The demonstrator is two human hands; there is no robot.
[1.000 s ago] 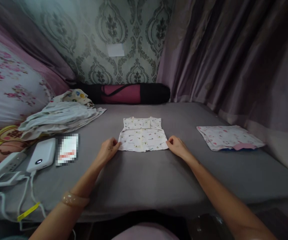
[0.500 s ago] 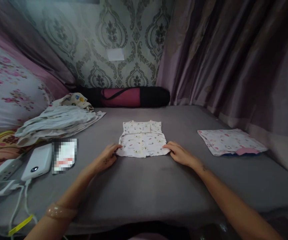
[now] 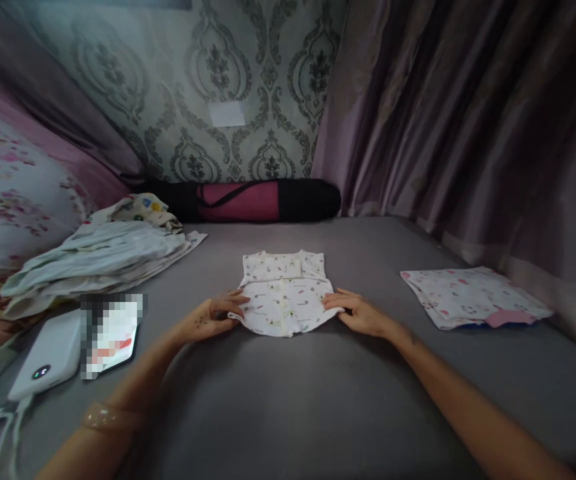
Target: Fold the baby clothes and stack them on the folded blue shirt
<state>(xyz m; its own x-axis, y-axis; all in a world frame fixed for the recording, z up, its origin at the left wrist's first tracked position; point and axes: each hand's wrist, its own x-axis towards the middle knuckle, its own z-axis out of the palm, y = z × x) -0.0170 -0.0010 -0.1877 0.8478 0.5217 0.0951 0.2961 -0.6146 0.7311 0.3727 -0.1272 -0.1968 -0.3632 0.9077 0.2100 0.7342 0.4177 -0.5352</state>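
Note:
A small white baby shirt (image 3: 284, 303) with a scattered print lies on the grey bed, its sleeves folded across the upper part. My left hand (image 3: 214, 317) pinches its lower left corner between thumb and fingers. At the lower right corner, my right hand (image 3: 361, 313) grips the cloth the same way, fingers on top and thumb beneath. Both corners are slightly raised, and the hem between them bows towards me.
Folded clothes with a pink print (image 3: 473, 297) lie at the right. On the left are a heap of clothes (image 3: 103, 257), a phone (image 3: 115, 340) and a white power bank (image 3: 51, 353) with a cable. A black and magenta long bag (image 3: 248, 200) lies along the wall.
My fingers have moved further onto the shirt's lower corners, which now lift. The hem has gone from nearly straight to curved. The view has shifted a little.

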